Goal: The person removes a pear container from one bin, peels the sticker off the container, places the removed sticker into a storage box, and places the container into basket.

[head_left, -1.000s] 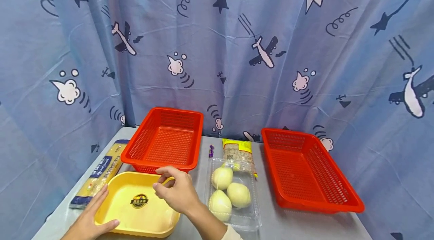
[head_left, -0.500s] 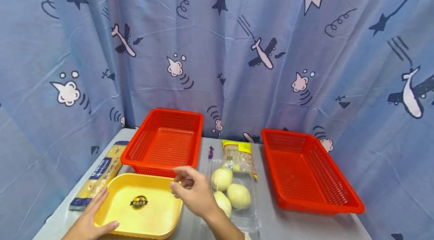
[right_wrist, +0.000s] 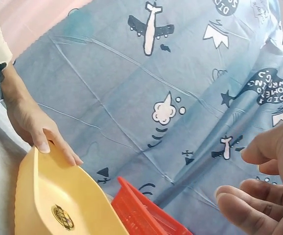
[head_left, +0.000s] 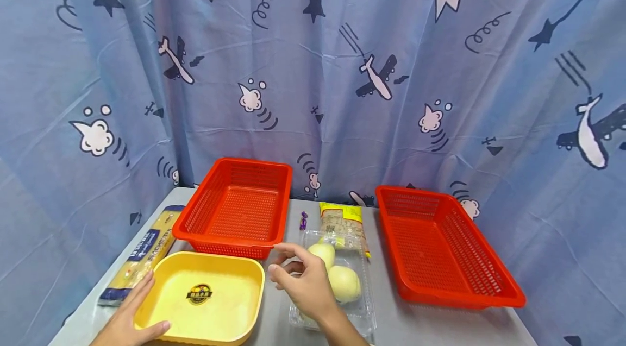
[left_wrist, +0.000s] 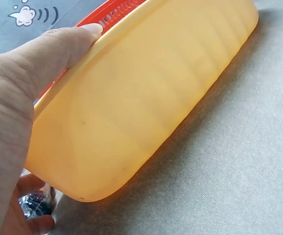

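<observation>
Left hand [head_left: 128, 324] holding yellow tray [head_left: 205, 316] (near corner)

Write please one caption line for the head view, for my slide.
Left hand holds the yellow tray while the right hand hovers, empty, over a clear box of onions.

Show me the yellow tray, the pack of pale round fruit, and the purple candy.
yellow tray [head_left: 215, 275]: head view, bare inner floor.
pack of pale round fruit [head_left: 344, 283]: head view, the right-hand fruit.
purple candy [head_left: 304, 220]: head view, wrapper's middle.
</observation>
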The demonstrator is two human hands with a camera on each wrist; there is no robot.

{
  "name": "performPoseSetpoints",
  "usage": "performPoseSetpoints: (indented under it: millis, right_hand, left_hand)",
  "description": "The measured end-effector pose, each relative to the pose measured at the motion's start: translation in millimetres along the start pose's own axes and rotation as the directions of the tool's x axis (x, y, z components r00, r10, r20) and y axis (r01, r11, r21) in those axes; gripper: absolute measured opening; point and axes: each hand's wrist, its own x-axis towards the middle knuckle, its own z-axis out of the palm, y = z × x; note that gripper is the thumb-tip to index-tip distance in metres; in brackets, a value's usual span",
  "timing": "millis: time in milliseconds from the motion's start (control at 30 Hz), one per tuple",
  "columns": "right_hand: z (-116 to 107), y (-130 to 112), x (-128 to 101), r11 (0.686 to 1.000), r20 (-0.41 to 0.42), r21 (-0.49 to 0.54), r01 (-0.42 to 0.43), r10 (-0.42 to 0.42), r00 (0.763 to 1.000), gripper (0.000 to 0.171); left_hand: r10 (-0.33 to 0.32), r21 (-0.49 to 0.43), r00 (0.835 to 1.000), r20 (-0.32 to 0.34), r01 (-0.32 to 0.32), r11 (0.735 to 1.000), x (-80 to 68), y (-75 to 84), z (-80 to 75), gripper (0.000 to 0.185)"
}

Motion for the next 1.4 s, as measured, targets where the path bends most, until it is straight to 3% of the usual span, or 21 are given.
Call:
performPoseSetpoints:
  millis: [367,667,967,1400]
  right_hand:
    - [-22,1,-7,0.998,-0.095,-0.062,-0.009,0.003,0.995,0.032]
    - [-38,7,-9,0.996,-0.165,-0.093,-0.015,-0.001,0.986,0.032]
    - [-58,12,-12,0.989,-0.203,-0.149,0.015,-0.045,0.978,0.031]
    - [-88,20,-18,0.971,-0.289,-0.23,-0.066,-0.003,0.957,0.032]
  left_hand:
    - [0.023,-0.011,1.0,-0.02,-0.023,1.0,-3.0,-2.3,1.5,0.096]
    - [-0.005,-0.026,1.0,-0.009,0.005,1.0,-4.2,-3.5,2.1,0.097]
    - [0.039,-0.013,0.998,-0.044,-0.04,0.999,-3.6,-5.4,4.6,0.096]
    - [0.05,-0.004,0.997,-0.06,-0.05,0.999,-3.7,-1.2,3.8,0.096]
